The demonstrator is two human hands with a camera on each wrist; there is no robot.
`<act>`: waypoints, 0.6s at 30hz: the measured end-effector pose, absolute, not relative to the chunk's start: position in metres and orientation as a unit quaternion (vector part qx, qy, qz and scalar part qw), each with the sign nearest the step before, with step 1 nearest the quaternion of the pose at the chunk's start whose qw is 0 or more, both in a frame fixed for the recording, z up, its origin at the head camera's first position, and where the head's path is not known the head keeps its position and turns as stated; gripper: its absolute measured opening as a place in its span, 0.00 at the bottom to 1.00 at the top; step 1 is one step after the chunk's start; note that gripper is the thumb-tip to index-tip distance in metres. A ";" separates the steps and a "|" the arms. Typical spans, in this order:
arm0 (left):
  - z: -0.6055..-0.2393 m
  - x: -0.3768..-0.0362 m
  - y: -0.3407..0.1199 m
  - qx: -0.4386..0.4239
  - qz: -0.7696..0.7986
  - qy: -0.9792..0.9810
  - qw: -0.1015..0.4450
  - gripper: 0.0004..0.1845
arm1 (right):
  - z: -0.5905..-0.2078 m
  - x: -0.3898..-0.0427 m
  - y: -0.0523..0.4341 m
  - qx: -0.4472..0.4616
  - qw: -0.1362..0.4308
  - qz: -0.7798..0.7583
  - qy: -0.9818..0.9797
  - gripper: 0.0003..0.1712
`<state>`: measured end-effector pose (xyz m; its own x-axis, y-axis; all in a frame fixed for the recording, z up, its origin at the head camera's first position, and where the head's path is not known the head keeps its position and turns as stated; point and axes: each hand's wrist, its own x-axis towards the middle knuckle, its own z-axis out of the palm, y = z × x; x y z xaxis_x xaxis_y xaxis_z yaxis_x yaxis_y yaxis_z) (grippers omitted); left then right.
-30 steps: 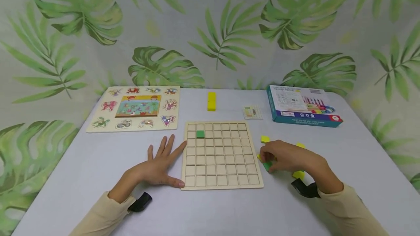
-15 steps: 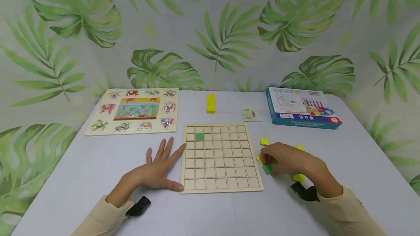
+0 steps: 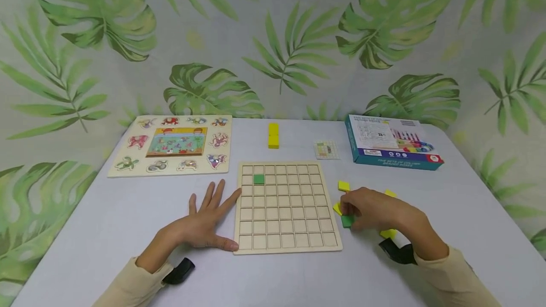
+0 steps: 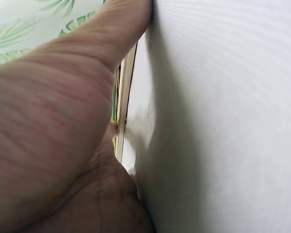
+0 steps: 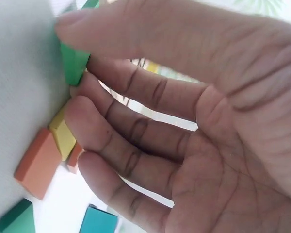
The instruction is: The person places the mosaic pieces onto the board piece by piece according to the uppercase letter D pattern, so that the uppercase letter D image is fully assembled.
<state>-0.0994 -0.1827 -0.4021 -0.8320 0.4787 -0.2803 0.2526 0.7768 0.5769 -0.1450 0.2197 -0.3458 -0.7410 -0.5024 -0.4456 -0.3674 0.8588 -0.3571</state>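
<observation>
One green tile: our right hand pinches it, between grid board and tabletop's right edge.
Yellow tile: just beside; our lift may nudge it.
Left hand: spread; light touch could let grid board slide.

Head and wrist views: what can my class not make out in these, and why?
- Head view: grid card: printed details too small to read.
- Head view: loose tiles: full count hidden behind the right hand.
- Right wrist view: pinched green tile: partly hidden by the right thumb.
- Left wrist view: wooden board: only an edge strip shows; left hand hides most.
</observation>
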 end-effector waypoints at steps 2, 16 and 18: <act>-0.402 -0.099 -0.184 0.199 0.267 0.919 0.209 0.67 | -0.346 -0.146 0.218 -0.242 0.269 -0.126 0.924 0.17; -0.399 -0.098 -0.182 0.189 0.268 0.920 0.215 0.67 | -0.343 -0.163 0.204 -0.308 0.204 -0.123 0.921 0.11; -0.398 -0.099 -0.183 0.191 0.269 0.920 0.214 0.67 | -0.344 -0.167 0.198 -0.311 0.204 -0.122 0.920 0.10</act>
